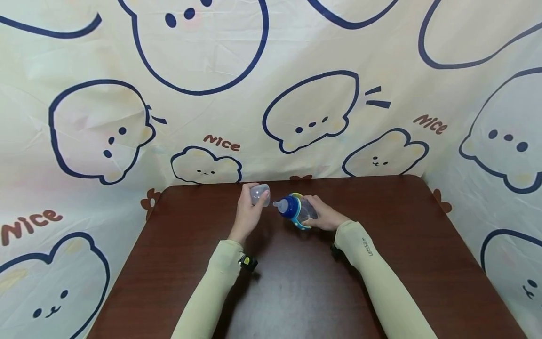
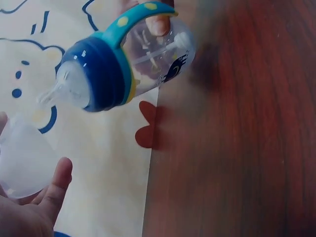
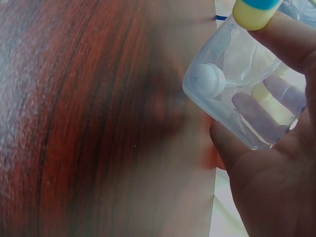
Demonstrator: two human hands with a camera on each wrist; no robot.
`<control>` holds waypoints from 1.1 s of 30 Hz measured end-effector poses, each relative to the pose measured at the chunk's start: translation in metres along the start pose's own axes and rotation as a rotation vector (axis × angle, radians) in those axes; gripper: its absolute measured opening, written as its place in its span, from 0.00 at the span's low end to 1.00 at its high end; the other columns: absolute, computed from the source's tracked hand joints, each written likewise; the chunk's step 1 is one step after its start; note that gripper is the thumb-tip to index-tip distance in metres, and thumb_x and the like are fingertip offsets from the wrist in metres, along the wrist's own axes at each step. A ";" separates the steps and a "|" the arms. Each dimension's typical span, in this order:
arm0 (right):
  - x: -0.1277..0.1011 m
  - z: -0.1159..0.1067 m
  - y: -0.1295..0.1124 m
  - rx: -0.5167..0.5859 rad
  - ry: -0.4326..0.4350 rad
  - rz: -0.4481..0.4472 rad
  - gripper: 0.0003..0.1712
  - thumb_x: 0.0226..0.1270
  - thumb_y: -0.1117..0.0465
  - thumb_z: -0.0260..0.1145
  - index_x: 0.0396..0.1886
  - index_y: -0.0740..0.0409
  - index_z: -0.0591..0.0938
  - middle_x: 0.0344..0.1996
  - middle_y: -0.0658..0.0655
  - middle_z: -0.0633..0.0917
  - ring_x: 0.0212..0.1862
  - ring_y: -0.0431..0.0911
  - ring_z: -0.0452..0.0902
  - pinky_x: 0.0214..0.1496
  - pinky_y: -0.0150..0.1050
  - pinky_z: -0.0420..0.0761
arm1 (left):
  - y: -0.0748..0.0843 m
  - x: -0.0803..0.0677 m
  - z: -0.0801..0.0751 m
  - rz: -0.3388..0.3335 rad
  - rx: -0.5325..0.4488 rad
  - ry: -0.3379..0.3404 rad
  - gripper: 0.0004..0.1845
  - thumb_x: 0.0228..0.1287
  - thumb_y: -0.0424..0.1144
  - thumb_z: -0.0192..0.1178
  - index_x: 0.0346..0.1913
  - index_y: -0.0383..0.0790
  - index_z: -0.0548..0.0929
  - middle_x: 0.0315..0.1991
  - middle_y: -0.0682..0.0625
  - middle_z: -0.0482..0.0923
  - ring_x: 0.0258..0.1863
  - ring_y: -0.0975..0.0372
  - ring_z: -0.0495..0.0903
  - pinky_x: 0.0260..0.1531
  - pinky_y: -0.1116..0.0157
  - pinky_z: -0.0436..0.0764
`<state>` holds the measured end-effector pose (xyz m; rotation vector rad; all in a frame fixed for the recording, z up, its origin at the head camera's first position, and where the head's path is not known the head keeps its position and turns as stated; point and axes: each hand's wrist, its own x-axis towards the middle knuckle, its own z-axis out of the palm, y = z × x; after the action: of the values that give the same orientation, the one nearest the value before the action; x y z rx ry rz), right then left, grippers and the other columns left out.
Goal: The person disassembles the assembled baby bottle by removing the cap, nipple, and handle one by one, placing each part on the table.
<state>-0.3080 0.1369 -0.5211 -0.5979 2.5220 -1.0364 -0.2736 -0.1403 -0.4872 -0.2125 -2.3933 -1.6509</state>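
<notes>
My left hand (image 1: 249, 211) holds a clear domed bottle cap (image 1: 259, 195) between thumb and fingers. In the left wrist view that cap (image 2: 25, 159) looks frosted and sits at the left edge. My right hand (image 1: 323, 214) grips the lower body of a baby bottle (image 1: 306, 211), tilted on its side with its nipple (image 1: 281, 205) pointing at the cap, a small gap between them. The bottle has a blue collar (image 2: 98, 74) and a turquoise handle (image 2: 133, 19) with yellow spots. Inside the clear body, a straw ends in a white weighted ball (image 3: 207, 80).
A dark brown wooden table (image 1: 296, 282) lies under both hands. Behind it hangs a cream cloth (image 1: 237, 113) printed with blue cartoon bears and the word Nice. A small dark device (image 1: 248, 262) sits on the left wrist.
</notes>
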 end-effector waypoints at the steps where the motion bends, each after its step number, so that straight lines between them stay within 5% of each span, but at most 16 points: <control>1: 0.000 0.000 0.000 0.001 -0.002 0.002 0.47 0.69 0.50 0.73 0.80 0.45 0.56 0.68 0.59 0.66 0.68 0.57 0.67 0.72 0.62 0.71 | 0.000 0.001 -0.002 -0.005 0.000 0.001 0.29 0.75 0.55 0.61 0.67 0.42 0.67 0.63 0.39 0.73 0.58 0.47 0.78 0.52 0.44 0.85; 33: 0.001 0.000 0.004 -0.002 0.001 0.031 0.48 0.68 0.48 0.74 0.80 0.43 0.56 0.69 0.59 0.65 0.70 0.58 0.65 0.73 0.64 0.70 | -0.046 0.012 -0.044 -0.242 -0.048 0.037 0.34 0.74 0.58 0.61 0.71 0.46 0.62 0.71 0.38 0.66 0.66 0.43 0.70 0.64 0.41 0.76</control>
<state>-0.3096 0.1387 -0.5244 -0.5577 2.5253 -1.0241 -0.2918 -0.1977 -0.5100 0.1039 -2.4331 -1.7970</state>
